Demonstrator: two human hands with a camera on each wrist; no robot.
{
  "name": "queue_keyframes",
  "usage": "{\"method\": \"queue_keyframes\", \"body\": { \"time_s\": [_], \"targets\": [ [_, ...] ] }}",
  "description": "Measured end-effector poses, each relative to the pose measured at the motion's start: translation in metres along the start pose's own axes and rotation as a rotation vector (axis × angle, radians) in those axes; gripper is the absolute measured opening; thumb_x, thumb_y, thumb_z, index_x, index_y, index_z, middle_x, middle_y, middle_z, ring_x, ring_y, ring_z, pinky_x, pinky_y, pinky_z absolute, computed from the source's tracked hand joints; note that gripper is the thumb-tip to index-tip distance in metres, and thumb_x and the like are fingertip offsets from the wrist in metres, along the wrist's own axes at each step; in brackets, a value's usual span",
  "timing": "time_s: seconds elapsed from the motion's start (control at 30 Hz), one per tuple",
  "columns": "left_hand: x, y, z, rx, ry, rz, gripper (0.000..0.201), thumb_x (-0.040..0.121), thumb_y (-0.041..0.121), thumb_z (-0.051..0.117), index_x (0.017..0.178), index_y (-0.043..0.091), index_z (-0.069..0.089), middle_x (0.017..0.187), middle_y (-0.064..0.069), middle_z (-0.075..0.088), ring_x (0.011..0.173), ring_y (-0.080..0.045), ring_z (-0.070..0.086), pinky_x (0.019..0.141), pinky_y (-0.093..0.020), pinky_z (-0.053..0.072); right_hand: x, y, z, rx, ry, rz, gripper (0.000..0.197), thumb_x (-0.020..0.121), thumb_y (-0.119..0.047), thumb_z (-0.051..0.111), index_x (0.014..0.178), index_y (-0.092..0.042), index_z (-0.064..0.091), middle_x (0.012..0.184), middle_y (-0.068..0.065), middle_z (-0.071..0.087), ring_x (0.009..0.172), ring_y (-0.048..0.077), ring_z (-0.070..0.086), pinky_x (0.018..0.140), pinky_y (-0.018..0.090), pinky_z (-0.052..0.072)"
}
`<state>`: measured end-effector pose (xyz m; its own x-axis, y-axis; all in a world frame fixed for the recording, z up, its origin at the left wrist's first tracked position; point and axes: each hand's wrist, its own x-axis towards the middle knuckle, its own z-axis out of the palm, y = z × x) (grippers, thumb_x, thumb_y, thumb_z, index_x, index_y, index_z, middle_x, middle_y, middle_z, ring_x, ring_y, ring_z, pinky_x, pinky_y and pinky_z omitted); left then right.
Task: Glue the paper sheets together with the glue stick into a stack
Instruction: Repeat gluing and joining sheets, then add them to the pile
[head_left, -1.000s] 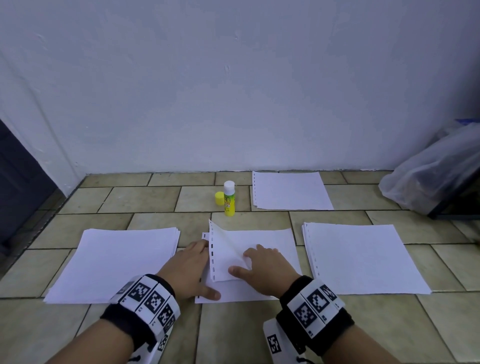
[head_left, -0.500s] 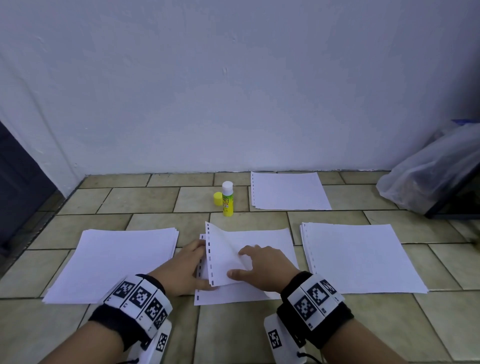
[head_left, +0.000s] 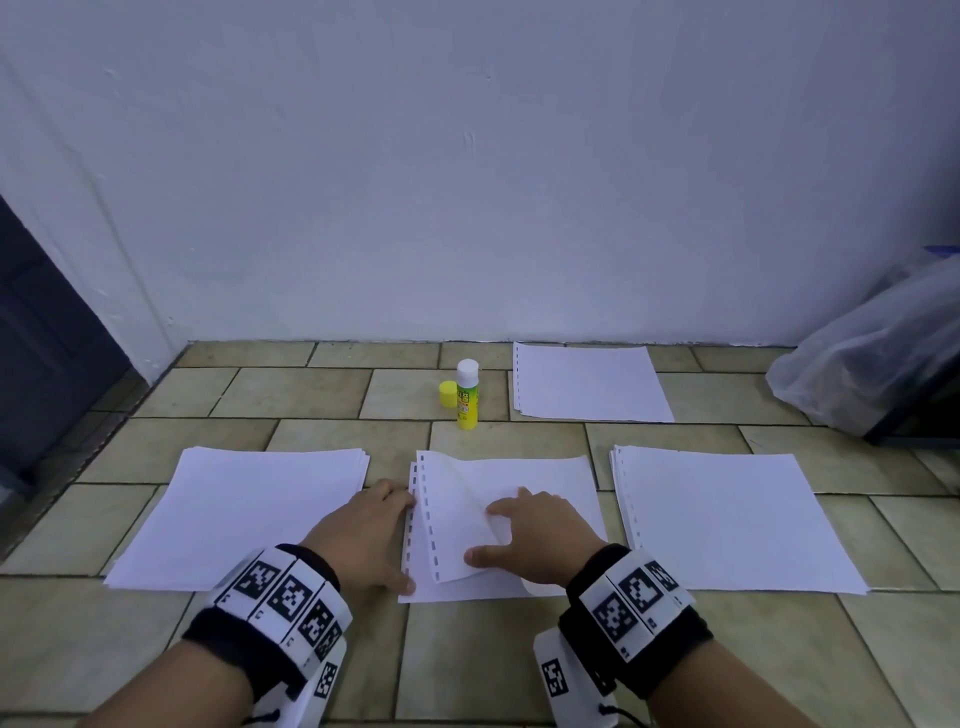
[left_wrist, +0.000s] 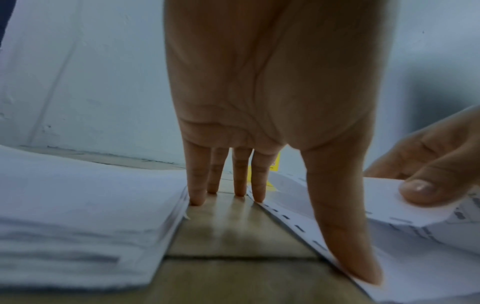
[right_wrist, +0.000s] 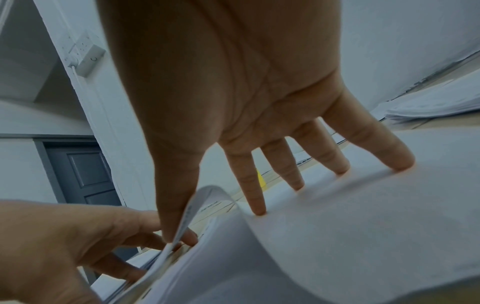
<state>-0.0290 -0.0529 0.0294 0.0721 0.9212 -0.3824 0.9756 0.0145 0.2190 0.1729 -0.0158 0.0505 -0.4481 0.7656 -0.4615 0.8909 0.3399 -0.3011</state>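
Hands working the centre paper stack (head_left: 545, 478) on the tiled floor (head_left: 322, 395).

Paper piles are lying left (head_left: 249, 514), right (head_left: 727, 519) and far by the wall (head_left: 587, 384). The right hand (head_left: 540, 540) is resting spread, straight fingers on the folded-over top sheet (head_left: 452, 519), thumb pressing its lower edge. The left hand (head_left: 363, 535) is lying flat beside the stack, thumb pressing its punched edge. The uncapped glue stick (head_left: 466, 395) is standing upright beyond the stack, its yellow cap (head_left: 447, 393) beside it.

both hands flat, left hand (head_left: 371, 535) and right hand (head_left: 540, 540) fingers straight, pressing down.
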Motion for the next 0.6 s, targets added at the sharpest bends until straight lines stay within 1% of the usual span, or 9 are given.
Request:
{"method": "queue_keyframes", "body": {
  "time_s": [0.03, 0.07, 0.13, 0.17, 0.2, 0.27, 0.37, 0.47, 0.6],
  "targets": [
    [0.000, 0.000, 0.000, 0.000, 0.005, -0.002, 0.097, 0.068, 0.045, 0.080, 0.146, 0.021, 0.027, 0.148, 0.008, 0.025, 0.132, -0.012, 0.034, 0.105, -0.028, 0.038, 0.002, 0.000, 0.003, 0.013, 0.010, 0.001, 0.078, 0.083, -0.065, 0.055, 0.146, -0.023, 0.034, 0.145, 0.007, 0.041, 0.131, 0.025, 0.040, 0.112, 0.038, 0.024],
    [0.000, 0.000, 0.000, 0.000, 0.010, -0.003, 0.097, 0.068, 0.045, 0.080, 0.145, 0.021, 0.027, 0.148, 0.008, 0.026, 0.132, -0.012, 0.035, 0.105, -0.028, 0.039, 0.004, 0.001, 0.006, 0.036, 0.022, 0.003, 0.085, 0.080, -0.066, 0.057, 0.148, -0.023, 0.028, 0.144, 0.007, 0.042, 0.130, 0.028, 0.041, 0.112, 0.040, 0.025],
    [0.000, 0.001, 0.000, 0.005, 0.016, -0.005, 0.096, 0.068, 0.045, 0.080, 0.145, 0.021, 0.028, 0.148, 0.008, 0.026, 0.131, -0.012, 0.035, 0.104, -0.028, 0.039, 0.008, 0.001, 0.011, 0.082, 0.040, 0.008, 0.099, 0.074, -0.068, 0.062, 0.150, -0.028, 0.011, 0.141, 0.009, 0.043, 0.128, 0.034, 0.041, 0.110, 0.047, 0.029],
    [0.000, 0.001, 0.000, 0.006, 0.017, -0.005, 0.095, 0.068, 0.045, 0.080, 0.144, 0.022, 0.029, 0.147, 0.008, 0.027, 0.131, -0.012, 0.036, 0.103, -0.028, 0.040, 0.010, 0.002, 0.013, 0.085, 0.040, 0.008, 0.102, 0.073, -0.068, 0.062, 0.150, -0.031, 0.007, 0.140, 0.009, 0.043, 0.128, 0.036, 0.040, 0.109, 0.049, 0.030],
    [0.000, 0.001, -0.001, 0.007, 0.017, -0.004, 0.095, 0.067, 0.046, 0.081, 0.144, 0.022, 0.029, 0.146, 0.008, 0.027, 0.130, -0.012, 0.036, 0.103, -0.028, 0.041, 0.011, 0.003, 0.013, 0.073, 0.030, 0.007, 0.100, 0.074, -0.068, 0.062, 0.150, -0.033, 0.006, 0.140, 0.010, 0.042, 0.128, 0.037, 0.040, 0.110, 0.050, 0.030],
    [0.000, 0.000, -0.001, 0.009, 0.016, -0.006, 0.096, 0.066, 0.046, 0.081, 0.143, 0.023, 0.029, 0.145, 0.009, 0.028, 0.128, -0.011, 0.037, 0.101, -0.028, 0.042, 0.012, 0.005, 0.013, 0.045, 0.003, 0.008, 0.095, 0.076, -0.068, 0.060, 0.150, -0.035, 0.011, 0.140, 0.011, 0.040, 0.130, 0.039, 0.036, 0.110, 0.049, 0.030],
    [0.000, 0.000, -0.001, 0.012, 0.023, -0.007, 0.095, 0.066, 0.046, 0.081, 0.143, 0.024, 0.029, 0.144, 0.009, 0.028, 0.128, -0.010, 0.037, 0.100, -0.028, 0.042, 0.015, 0.007, 0.014, 0.034, -0.018, 0.014, 0.094, 0.075, -0.069, 0.060, 0.150, -0.037, 0.015, 0.141, 0.011, 0.039, 0.132, 0.040, 0.032, 0.110, 0.050, 0.031],
    [0.000, 0.001, -0.001, 0.010, 0.027, -0.007, 0.095, 0.066, 0.046, 0.081, 0.142, 0.024, 0.030, 0.144, 0.009, 0.030, 0.127, -0.010, 0.037, 0.100, -0.028, 0.042, 0.019, 0.007, 0.017, 0.030, -0.020, 0.026, 0.095, 0.073, -0.071, 0.061, 0.149, -0.037, 0.017, 0.140, 0.011, 0.040, 0.133, 0.041, 0.031, 0.111, 0.051, 0.030],
    [0.000, 0.001, -0.001, -0.013, 0.029, -0.010, 0.093, 0.064, 0.044, 0.083, 0.140, 0.024, 0.032, 0.141, 0.009, 0.033, 0.125, -0.010, 0.039, 0.100, -0.027, 0.042, 0.024, 0.004, 0.023, 0.020, -0.024, 0.059, 0.087, 0.073, -0.072, 0.059, 0.145, -0.035, 0.028, 0.140, 0.011, 0.038, 0.134, 0.042, 0.028, 0.108, 0.055, 0.030]
  ]
}}
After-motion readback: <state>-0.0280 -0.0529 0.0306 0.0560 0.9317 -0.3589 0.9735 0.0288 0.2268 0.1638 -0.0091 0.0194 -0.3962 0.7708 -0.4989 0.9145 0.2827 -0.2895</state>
